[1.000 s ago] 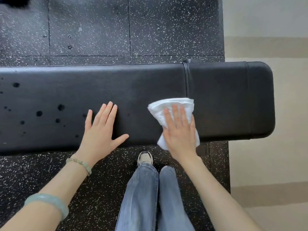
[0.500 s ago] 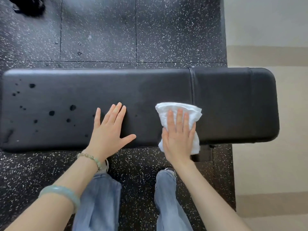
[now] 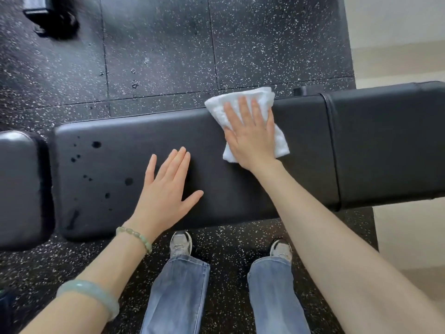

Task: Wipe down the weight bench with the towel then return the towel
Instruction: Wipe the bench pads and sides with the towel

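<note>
**Mid-wipe: towel pressed flat at the bench's far edge**

The towel (image 3: 224, 102), white and folded, lies on top of the bench (image 3: 301, 165) under the right hand (image 3: 250, 138). Its far corner hangs just over the bench's far edge. That hand is spread palm down on it with the fingers (image 3: 243, 109) straight and slightly apart. It presses the cloth rather than gripping it, and nothing curls round the fabric. Cloth shows beyond the fingertips and out past the little-finger side.

On the thumb side of that hand and nearer the person, the left hand (image 3: 166, 191) rests flat on bare vinyl. Its fingers are straight, its thumb is out, and it holds nothing; it looks like a brace. Farther the same way, well apart from the towel, dark spots (image 3: 96, 144) dot the end of the bench. They look like drops of liquid, though from here they could be marks in the vinyl. Past them sits a separate pad (image 3: 19, 189). On the towel's other side a seam (image 3: 333, 150) crosses the bench.

The wiping step appears to be under way, and the return has not begun. The spotted end seems still untouched. The next move likely calls for sliding the towel under steady flat pressure toward the spots. The left hand would need to lift out of the way, and the fold should be kept from bunching. Where the towel belongs is not in view.
</note>
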`<state>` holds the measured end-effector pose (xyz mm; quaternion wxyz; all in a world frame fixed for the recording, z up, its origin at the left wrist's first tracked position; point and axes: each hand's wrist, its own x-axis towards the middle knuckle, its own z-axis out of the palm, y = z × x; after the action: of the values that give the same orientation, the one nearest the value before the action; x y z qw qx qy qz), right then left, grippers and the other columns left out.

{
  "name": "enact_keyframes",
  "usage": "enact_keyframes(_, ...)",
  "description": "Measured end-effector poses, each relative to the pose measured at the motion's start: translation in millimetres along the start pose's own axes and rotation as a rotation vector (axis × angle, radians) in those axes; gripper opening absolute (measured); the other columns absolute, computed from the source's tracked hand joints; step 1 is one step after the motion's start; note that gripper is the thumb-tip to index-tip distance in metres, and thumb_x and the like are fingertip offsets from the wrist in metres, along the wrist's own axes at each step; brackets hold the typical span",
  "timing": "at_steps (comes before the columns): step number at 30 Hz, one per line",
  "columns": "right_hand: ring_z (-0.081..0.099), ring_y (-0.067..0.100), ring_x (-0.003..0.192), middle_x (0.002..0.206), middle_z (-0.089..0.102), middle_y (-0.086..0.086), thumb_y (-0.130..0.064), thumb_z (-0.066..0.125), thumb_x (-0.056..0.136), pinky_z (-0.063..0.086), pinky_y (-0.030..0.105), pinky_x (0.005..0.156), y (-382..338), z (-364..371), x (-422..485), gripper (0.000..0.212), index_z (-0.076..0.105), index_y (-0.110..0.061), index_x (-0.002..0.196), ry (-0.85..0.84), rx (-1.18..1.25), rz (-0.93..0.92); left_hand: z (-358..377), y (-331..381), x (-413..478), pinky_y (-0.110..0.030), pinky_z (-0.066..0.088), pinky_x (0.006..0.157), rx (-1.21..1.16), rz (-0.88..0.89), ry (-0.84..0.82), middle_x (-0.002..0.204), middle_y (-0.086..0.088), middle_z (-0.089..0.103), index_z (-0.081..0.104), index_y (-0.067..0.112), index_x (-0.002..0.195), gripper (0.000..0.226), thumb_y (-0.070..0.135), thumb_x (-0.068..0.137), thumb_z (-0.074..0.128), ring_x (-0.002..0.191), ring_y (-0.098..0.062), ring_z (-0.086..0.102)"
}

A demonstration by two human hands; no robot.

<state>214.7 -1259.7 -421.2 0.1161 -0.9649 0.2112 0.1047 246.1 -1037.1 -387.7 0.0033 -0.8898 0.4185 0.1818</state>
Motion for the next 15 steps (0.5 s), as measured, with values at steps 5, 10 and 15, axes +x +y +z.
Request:
enact_keyframes(5, 0.016, 0.03, 0.144, 0.155, 0.024, 0.008, -0.033, 0.034, 0.096, 0.006, 0.051, 0.112, -9.1, 16.3, -37.9, 0.054, 0.03, -0.018, 0.147, 0.101, 0.03, -0.043, 4.1, 7.4, 7.0, -0.043, -0.005, 0.117, -0.062, -0.041, 0.004, 0.158, -0.007, 0.02, 0.025, 0.005, 0.15, 0.077, 0.057, 0.094, 0.023, 0.145, -0.016, 0.014)
enact_keyframes(10, 0.015, 0.03, 0.143, 0.155, 0.024, 0.01, -0.033, 0.036, 0.094, 0.013, 0.055, 0.112, 4.0, 33.9, -113.3, 0.056, 0.029, -0.017, 0.147, 0.056, -0.013, -0.16, 1.5, 8.7, 8.2, -0.041, -0.008, 0.116, -0.09, -0.064, 0.01, 0.157, -0.007, 0.024, 0.028, 0.006, 0.149, 0.071, 0.052, 0.095, 0.02, 0.144, -0.016, 0.019)
enact_keyframes(15, 0.019, 0.032, 0.141, 0.153, 0.029, 0.01, -0.042, 0.028, 0.094, 0.007, 0.054, 0.109, 39.1, 19.0, -59.4, 0.055, 0.032, -0.022, 0.146, 0.085, -0.028, -0.007, 2.1, -3.3, 7.4, -0.046, 0.002, 0.117, -0.05, -0.042, 0.018, 0.153, -0.007, 0.034, 0.036, 0.007, 0.146, 0.064, 0.047, 0.096, 0.025, 0.142, -0.021, 0.028)
